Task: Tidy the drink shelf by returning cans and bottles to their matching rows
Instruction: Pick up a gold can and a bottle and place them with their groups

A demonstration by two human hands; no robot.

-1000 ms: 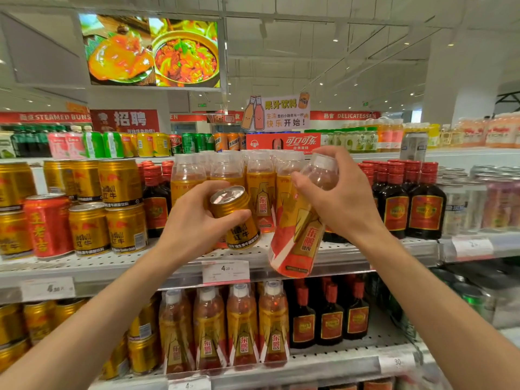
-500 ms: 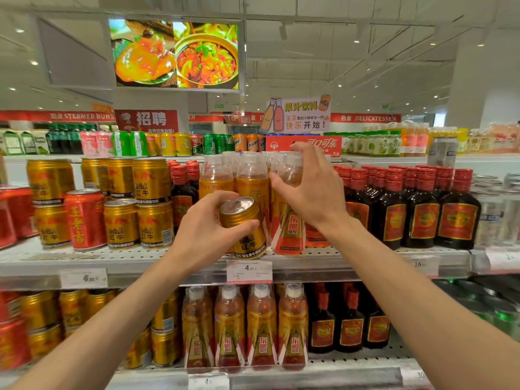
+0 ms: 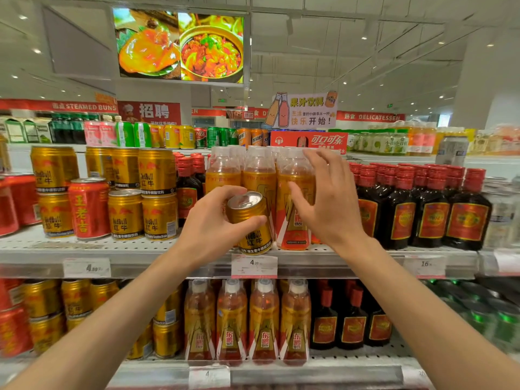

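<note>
My left hand point(image 3: 212, 225) grips a gold Red Bull can point(image 3: 251, 222), tilted, in front of the row of orange drink bottles on the upper shelf point(image 3: 157, 250). The orange bottle point(image 3: 294, 204) that I had been holding stands upright at the front of that row. My right hand point(image 3: 327, 201) hovers just beside it, fingers spread and straight, holding nothing. The gold Red Bull cans point(image 3: 143, 192) are stacked to the left, with a red can point(image 3: 87, 208) standing among them.
Dark bottles with red caps point(image 3: 422, 205) fill the shelf to the right. The lower shelf holds gold cans point(image 3: 76, 302), orange bottles point(image 3: 247, 319) and dark bottles point(image 3: 351, 319). Price tags point(image 3: 254, 266) line the shelf edge. More drinks stand on a far shelf behind.
My right hand set the orange bottle upright into its row and let go of it, fingers now spread. My left hand kept hold of the gold can.
</note>
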